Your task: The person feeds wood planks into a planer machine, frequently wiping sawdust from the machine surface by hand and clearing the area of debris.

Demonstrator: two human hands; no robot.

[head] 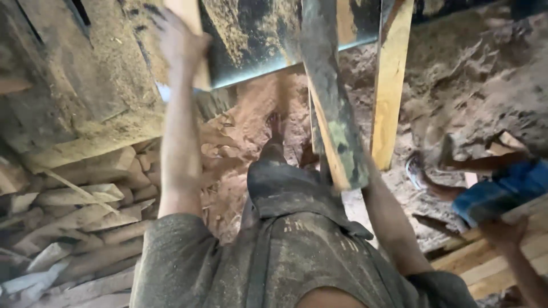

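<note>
My left hand point(181, 41) is raised at the top left, its fingers closed on a pale wooden board point(197, 68) that stands against a dusty sawing bench point(85, 97). My right forearm point(388, 219) reaches up to the lower end of a dark, weathered plank point(331, 108) that slants across the middle. The plank covers that hand, so its grip does not show. Beside the plank stands a lighter wooden strip point(390, 85). My dusty grey shirt point(291, 251) fills the bottom of the view.
Several wood offcuts point(74, 217) are heaped at the left. Reddish sawdust point(257, 114) covers the ground ahead. A dark metal sheet point(251, 40) hangs at the top. Another person in blue shorts point(505, 188) stands at the right, one hand point(502, 234) by stacked boards point(485, 262).
</note>
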